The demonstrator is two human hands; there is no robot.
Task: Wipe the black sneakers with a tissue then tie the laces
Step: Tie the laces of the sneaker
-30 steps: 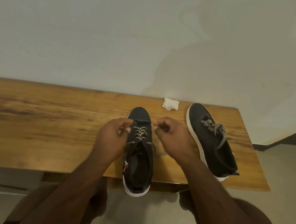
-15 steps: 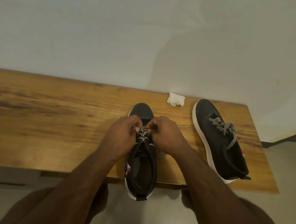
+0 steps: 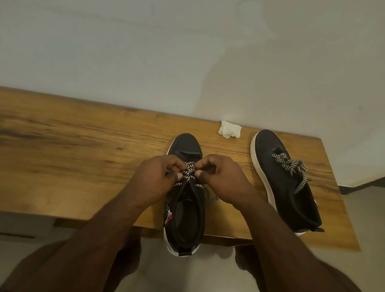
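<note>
Both hands are closed in over the near sneaker [image 3: 187, 206], where a second ago they were held apart on either side of its laces; half a second ago they had already drawn together, and they remain so now. The left hand [image 3: 154, 179] pinches the speckled laces [image 3: 190, 172] between thumb and curled fingers, and the right hand [image 3: 224, 180] pinches the same laces from the other side, thumb tips nearly meeting over the tongue. One free lace end [image 3: 206, 190] trails out below the right hand onto the table [image 3: 68, 157]. Judgement: the knot on this sneaker is being formed or drawn tight, not yet finished; whether a bow loop exists under the fingers cannot be told, as the fingers cover it. The near sneaker stands toe toward the wall with its heel overhanging the table's front edge. Count: two black sneakers with white soles. The second sneaker [image 3: 284, 180] lies to the right, well apart from the hands, angled, its laces [image 3: 290, 166] already gathered in a bow. One crumpled white tissue [image 3: 229, 129] lies at the back of the table near the wall, between the two toes and touching neither, untouched by either hand. Judgement: with the tissue set aside and one bow done, wiping appears complete and the task stands at its last lace. Two hands, one table, one wall [image 3: 196, 52] behind it.
</note>
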